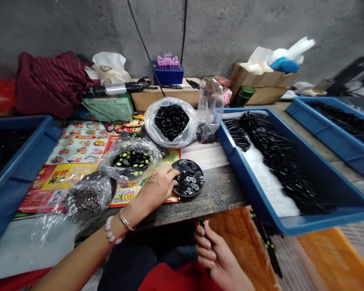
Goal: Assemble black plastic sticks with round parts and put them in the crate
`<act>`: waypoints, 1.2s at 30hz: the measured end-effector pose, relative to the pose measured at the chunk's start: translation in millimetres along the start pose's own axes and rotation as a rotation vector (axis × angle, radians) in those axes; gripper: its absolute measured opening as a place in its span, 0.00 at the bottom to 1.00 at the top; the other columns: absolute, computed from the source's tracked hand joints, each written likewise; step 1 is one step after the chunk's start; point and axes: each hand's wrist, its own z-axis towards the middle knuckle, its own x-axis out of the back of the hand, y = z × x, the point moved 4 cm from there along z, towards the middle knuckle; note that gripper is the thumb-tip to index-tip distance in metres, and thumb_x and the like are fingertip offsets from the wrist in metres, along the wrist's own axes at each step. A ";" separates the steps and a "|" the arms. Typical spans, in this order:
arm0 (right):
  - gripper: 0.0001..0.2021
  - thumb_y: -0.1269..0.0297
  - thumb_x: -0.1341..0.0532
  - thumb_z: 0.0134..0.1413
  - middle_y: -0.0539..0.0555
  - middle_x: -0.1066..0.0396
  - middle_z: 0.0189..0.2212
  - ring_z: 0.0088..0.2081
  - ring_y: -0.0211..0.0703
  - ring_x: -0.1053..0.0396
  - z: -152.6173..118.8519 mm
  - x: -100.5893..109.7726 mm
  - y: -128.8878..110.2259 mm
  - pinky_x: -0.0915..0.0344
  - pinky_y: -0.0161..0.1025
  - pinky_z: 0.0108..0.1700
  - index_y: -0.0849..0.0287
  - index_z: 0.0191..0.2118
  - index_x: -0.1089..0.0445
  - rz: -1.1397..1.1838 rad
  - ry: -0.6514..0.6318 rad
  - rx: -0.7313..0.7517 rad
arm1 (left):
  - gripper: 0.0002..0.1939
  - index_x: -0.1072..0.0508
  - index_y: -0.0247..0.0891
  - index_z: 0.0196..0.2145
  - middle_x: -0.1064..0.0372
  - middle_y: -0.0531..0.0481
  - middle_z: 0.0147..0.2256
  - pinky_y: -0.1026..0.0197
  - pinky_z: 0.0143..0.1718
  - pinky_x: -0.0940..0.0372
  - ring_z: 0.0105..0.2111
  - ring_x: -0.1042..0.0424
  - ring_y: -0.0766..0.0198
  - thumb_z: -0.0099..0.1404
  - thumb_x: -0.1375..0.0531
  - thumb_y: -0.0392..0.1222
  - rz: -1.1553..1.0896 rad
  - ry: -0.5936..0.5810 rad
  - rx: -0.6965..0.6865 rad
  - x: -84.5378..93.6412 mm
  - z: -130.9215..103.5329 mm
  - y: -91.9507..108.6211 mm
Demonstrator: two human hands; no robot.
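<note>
My left hand (160,184), wearing a bangle and a bead bracelet at the wrist, reaches to the left rim of a round black dish (189,193). Its fingers are bent and drawn together over small flat grey pieces (190,178) with cut-out shapes; whatever is between the fingertips is hidden. Low in front of my body, below the table edge, my right hand (214,250) is closed around a slim dark object (202,223), mostly covered by the fingers, with a bit of red near its top. I cannot make out its kind.
Bags hold black parts (171,121), green-dotted black parts (130,161) and metal pins (89,200). A blue crate (230,157) of long black pieces stands right, another blue crate (24,161) left. The table's front edge (200,210) lies between my hands.
</note>
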 end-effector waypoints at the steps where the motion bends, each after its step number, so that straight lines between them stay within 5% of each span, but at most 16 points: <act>1: 0.21 0.54 0.26 0.41 0.37 0.50 0.15 0.13 0.22 0.64 -0.3 -0.2 0.1 0.62 0.23 0.14 0.61 0.28 0.36 0.008 0.004 0.000 | 0.08 0.27 0.33 0.42 0.31 0.43 0.40 0.55 0.45 0.34 0.41 0.30 0.57 0.65 0.44 0.30 0.009 -0.004 0.003 -0.1 0.5 0.0; 14: 0.21 0.53 0.27 0.43 0.38 0.47 0.15 0.13 0.23 0.59 0.3 1.0 1.2 0.61 0.25 0.15 0.61 0.29 0.36 -0.025 0.050 0.027 | 0.09 0.28 0.33 0.39 0.31 0.44 0.38 0.55 0.45 0.35 0.40 0.30 0.57 0.64 0.46 0.28 0.089 -0.059 -0.032 1.1 5.7 -3.1; 23: 0.20 0.51 0.28 0.43 0.41 0.42 0.16 0.15 0.23 0.56 -1.5 -3.6 1.6 0.58 0.25 0.17 0.64 0.32 0.29 -0.165 0.132 0.144 | 0.03 0.29 0.35 0.29 0.31 0.49 0.29 0.60 0.35 0.37 0.31 0.31 0.60 0.59 0.41 0.30 0.048 -0.053 -0.028 11.8 13.3 0.1; 30: 0.21 0.50 0.29 0.45 0.47 0.35 0.18 0.16 0.27 0.46 -0.7 -6.5 -1.1 0.47 0.27 0.19 0.65 0.37 0.23 -0.522 0.122 0.353 | 0.06 0.26 0.34 0.33 0.28 0.50 0.30 0.64 0.30 0.37 0.29 0.31 0.64 0.58 0.42 0.35 -0.693 -0.061 0.233 11.8 -28.9 0.1; 33: 0.22 0.48 0.30 0.45 0.50 0.30 0.20 0.16 0.29 0.41 0.0 -6.9 0.5 0.43 0.29 0.20 0.65 0.38 0.22 -0.662 0.136 0.405 | 0.09 0.24 0.34 0.34 0.26 0.48 0.33 0.63 0.35 0.36 0.33 0.30 0.62 0.56 0.43 0.34 -0.834 -0.106 0.286 3.8 -52.5 7.6; 36: 0.21 0.48 0.31 0.46 0.53 0.26 0.21 0.17 0.31 0.37 -0.1 -9.8 5.1 0.40 0.30 0.21 0.63 0.38 0.22 -0.725 0.127 0.422 | 0.06 0.25 0.34 0.29 0.29 0.51 0.28 0.66 0.29 0.37 0.27 0.33 0.65 0.55 0.42 0.34 -0.947 -0.142 0.374 -5.7 -70.3 13.5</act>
